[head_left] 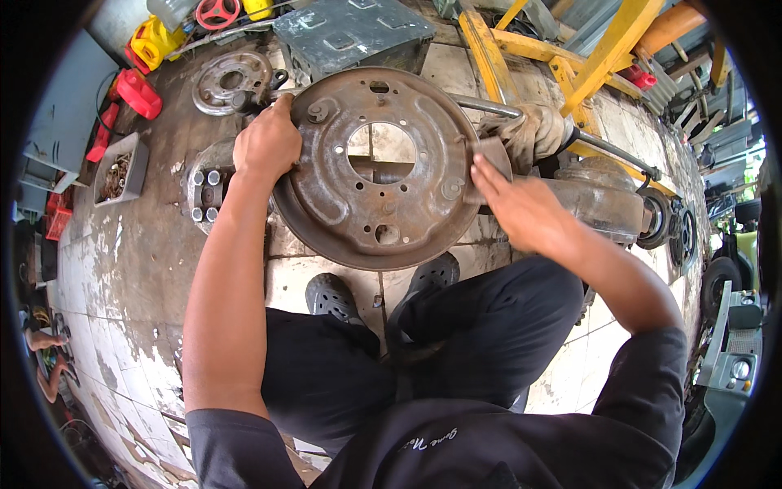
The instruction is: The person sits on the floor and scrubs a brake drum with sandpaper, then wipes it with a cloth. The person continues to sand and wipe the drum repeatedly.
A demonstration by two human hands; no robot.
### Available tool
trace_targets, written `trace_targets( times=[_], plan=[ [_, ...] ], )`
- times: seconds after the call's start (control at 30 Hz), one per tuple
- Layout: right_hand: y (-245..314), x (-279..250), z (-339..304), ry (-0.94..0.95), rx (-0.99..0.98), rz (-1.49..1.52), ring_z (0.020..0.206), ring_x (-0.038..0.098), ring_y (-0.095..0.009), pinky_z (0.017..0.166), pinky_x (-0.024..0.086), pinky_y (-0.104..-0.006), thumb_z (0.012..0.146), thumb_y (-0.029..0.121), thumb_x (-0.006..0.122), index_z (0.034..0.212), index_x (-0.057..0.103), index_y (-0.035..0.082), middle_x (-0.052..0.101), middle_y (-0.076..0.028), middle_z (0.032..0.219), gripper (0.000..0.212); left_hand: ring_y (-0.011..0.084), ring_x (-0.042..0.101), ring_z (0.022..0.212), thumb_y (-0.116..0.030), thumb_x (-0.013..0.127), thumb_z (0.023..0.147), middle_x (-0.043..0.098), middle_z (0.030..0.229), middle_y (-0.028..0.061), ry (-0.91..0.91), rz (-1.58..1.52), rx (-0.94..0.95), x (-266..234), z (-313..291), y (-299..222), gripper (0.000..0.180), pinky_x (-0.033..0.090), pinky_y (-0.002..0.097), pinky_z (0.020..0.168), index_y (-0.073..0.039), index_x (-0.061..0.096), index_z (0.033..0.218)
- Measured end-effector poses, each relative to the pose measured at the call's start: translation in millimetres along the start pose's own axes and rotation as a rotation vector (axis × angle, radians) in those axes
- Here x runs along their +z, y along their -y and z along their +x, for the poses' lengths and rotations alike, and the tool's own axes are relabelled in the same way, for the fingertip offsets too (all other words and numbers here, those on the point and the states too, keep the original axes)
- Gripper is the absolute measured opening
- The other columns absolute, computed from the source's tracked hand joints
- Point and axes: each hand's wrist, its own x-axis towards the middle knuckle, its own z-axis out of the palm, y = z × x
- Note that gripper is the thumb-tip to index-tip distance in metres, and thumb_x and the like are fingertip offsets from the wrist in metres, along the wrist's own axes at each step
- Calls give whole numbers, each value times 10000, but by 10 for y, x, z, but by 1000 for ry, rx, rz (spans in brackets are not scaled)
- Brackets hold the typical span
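The round metal plate (381, 204) lies between the two hands (267, 137) (528, 213)

Yellow jug (152, 42), red jug (139, 94), grey bin (135, 174)

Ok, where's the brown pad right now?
Head view, right of centre: the brown pad is in the right hand, at the right rim of the round metal plate.

The person wears a black short-sleeved cloth shirt (554, 448), and a short line of small white script-like lettering (420, 443) stands on its front, near the lower edge of the view. The line slants upward to the right across the dark fabric, its letters only partly clear.
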Motion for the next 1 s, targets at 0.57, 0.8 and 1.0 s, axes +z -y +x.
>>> trace_targets(
  times=[0.57, 0.8, 1.0],
  plan=[
    [-121, 339, 231, -247, 101, 625, 1508, 144, -443, 1194, 124, -646, 1001, 121, 456, 1576, 239, 113, 310, -170, 1603, 615, 336, 597, 1223, -67, 434, 900, 626, 1330, 145, 8, 9, 4, 2, 11, -20, 539, 469, 448, 1016, -127, 487, 1433],
    [-53, 164, 305, -22, 193, 811, 1527, -11, -444, 1186, 21, -658, 944, 572, 443, 1611, 79, 107, 165, -169, 1660, 891, 339, 589, 1233, -80, 422, 903, 616, 1347, 150, 11, 16, -14, 4, 41, -13, 546, 464, 454, 1024, -127, 490, 1443],
    [-8, 114, 410, -46, 295, 970, 1530, -12, -421, 1178, 31, -683, 910, 815, 153, 1607, 75, 80, 105, -108, 1678, 1016, 354, 588, 1228, -86, 409, 906, 621, 1333, 163, 32, 15, -12, -30, 2, -101, 543, 462, 466, 1021, -125, 492, 1441]
  ],
)
